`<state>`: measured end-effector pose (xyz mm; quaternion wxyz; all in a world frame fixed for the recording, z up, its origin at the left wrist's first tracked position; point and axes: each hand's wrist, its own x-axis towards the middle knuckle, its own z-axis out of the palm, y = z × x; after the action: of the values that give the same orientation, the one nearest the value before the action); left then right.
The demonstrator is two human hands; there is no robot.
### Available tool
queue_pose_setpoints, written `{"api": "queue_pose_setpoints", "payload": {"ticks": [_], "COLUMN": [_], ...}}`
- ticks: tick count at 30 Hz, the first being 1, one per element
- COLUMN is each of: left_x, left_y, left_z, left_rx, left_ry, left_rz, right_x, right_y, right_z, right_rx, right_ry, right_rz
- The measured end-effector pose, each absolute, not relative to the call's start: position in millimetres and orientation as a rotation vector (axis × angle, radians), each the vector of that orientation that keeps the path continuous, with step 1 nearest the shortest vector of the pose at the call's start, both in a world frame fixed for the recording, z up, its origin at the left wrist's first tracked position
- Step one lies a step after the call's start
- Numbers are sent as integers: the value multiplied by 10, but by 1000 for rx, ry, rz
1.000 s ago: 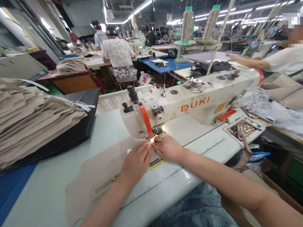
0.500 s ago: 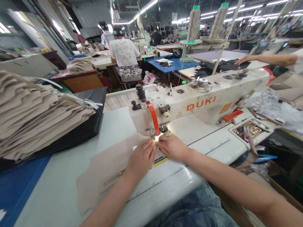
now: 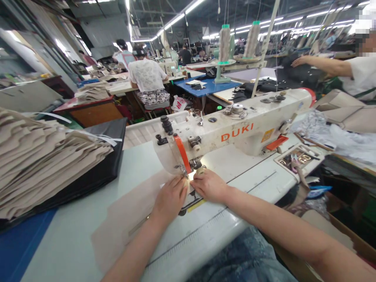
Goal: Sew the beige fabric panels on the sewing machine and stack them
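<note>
A beige fabric piece (image 3: 117, 215) lies on the sewing machine's table, its upper edge running under the needle area. My left hand (image 3: 170, 197) rests on this fabric with its fingers closed together, tips at the left of the presser foot (image 3: 185, 175). From the right, my right hand (image 3: 210, 186) holds the fabric edge close to the lit needle, thumb and fingers pinched. The two sets of fingertips nearly meet. Over them stands the white sewing machine (image 3: 232, 131) with an orange guard (image 3: 182, 153). A zipper-like strip (image 3: 139, 225) shows on the fabric, partly covered by my left arm.
To the left, a tall stack of beige fabric pieces (image 3: 44, 156) lies on black material (image 3: 113, 164). A small parts tray (image 3: 299, 158) sits at the table's right. Thread cones (image 3: 225, 45) stand behind. At the right, a co-worker's arm (image 3: 326, 64) reaches over dark material.
The view has shifted, so the machine appears slightly further left. My hands stay at the needle. The co-worker on the right has moved further into view, with dark material lifted beside the hand.
</note>
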<state>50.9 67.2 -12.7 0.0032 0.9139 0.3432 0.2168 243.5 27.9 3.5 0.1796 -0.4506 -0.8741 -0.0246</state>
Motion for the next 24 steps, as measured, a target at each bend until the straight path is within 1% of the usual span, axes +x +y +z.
{"api": "queue_pose_setpoints", "payload": {"ticks": [4, 10, 12, 15, 16, 17, 19, 22, 24], "left_x": [418, 85, -11, -218, -316, -425, -657, -969, -1139], "left_y": [569, 59, -120, -350, -421, -494, -656, -968, -1172], "left_z": [-142, -63, 63, 268, 301, 301, 192, -142, -333], "left_rx": [2884, 2951, 2978, 2863, 2791, 2755, 2838, 3039, 3062], "left_ry": [1083, 1097, 1217, 1573, 1684, 1754, 1728, 1500, 1423], "left_rz": [712, 658, 767, 1159, 1238, 1234, 1004, 539, 395], "right_x": [2446, 2454, 2458, 2464, 2463, 2459, 2437, 2371, 2313], "right_y": [242, 186, 182, 149, 128, 102, 40, -67, -130], "right_z": [11, -41, -46, -21, -4, 14, 56, 106, 112], "right_rx": [-1204, -993, -941, -895, -878, -857, -808, -746, -733], "right_ry": [-2451, -2399, -2398, -2429, -2450, -2473, -2512, -2531, -2520], "right_rz": [-91, -98, -90, -99, -104, -107, -106, -32, 59]}}
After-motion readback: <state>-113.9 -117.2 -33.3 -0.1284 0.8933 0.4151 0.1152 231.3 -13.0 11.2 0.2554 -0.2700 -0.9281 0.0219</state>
